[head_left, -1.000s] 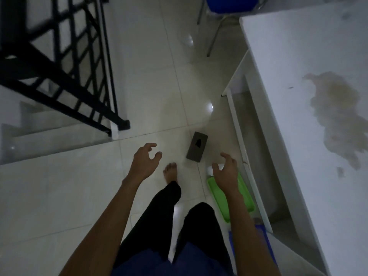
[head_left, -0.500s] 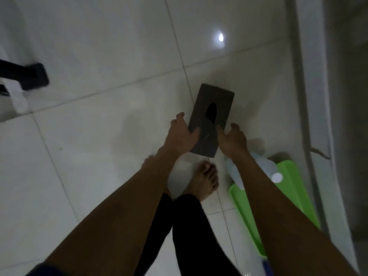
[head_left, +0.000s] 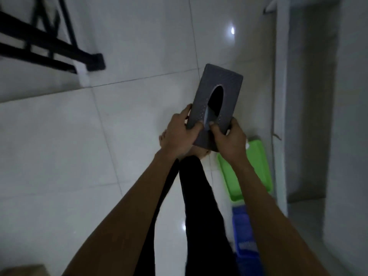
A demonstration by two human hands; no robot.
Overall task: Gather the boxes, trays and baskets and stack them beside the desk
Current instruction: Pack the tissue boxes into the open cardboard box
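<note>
1. Grey box (head_left: 218,90), with a dark oval opening in its top face, is in both my hands above my bare feet. Its far end points toward one o'clock.
2. My left hand (head_left: 180,134) grips the near left corner of the box. The thumb presses on the top face and the fingers curl round the edge at nine o'clock.
3. My right hand (head_left: 230,142) grips the near right corner. The thumb lies on top just beside the opening and the fingers wrap round the edge at three o'clock.
4. A green tray (head_left: 255,172) lies on the tiled floor (head_left: 89,156) at five o'clock from the box. It is partly behind my right forearm and just beside the side panel of the white surface (head_left: 280,116).
5. A blue basket (head_left: 244,236) sits at six o'clock from the tray. I cannot tell whether the two touch.
6. A black stair railing (head_left: 49,46) stands at ten o'clock, well apart from the box.
7. Something brown (head_left: 22,269) shows at the seven o'clock corner, too cropped to identify.
</note>
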